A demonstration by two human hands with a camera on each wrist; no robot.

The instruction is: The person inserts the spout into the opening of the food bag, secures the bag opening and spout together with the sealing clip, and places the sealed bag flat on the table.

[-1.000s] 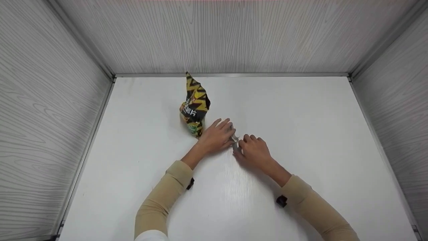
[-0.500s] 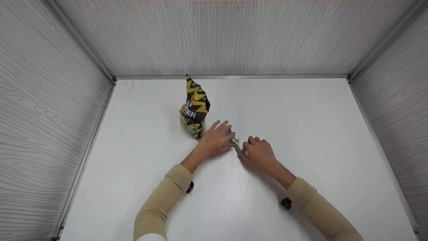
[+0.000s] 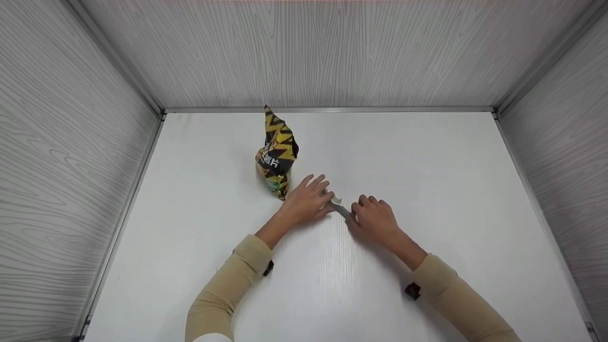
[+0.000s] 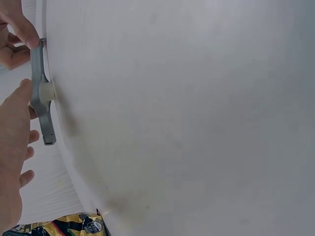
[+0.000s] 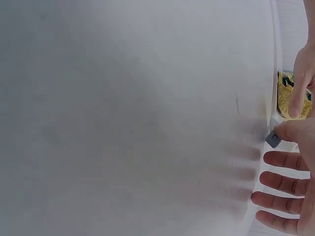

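Note:
My left hand (image 3: 305,203) holds a grey bar-shaped bag clip (image 3: 340,209), which has a cream-white round part at its middle. In the left wrist view, the left thumb lies against the grey clip (image 4: 39,73) near that cream part (image 4: 47,91); fingers are partly hidden behind it. My right hand (image 3: 376,219) pinches the clip's other end. In the right wrist view, the right thumb presses by the grey clip end (image 5: 273,139), the other fingers spread below. Beyond the left hand stands a crumpled yellow-and-black snack bag (image 3: 278,152), apart from both hands.
The white tabletop (image 3: 427,161) is bounded by grey wood-grain panels: a back wall (image 3: 323,57), a left wall (image 3: 61,171) and a right wall (image 3: 570,142). Small black wrist devices sit under both sleeves.
My right hand has moved rightward and slightly nearer, and the clip's right end has swung out with it. The left hand has shifted only slightly nearer. The snack bag stays in place.

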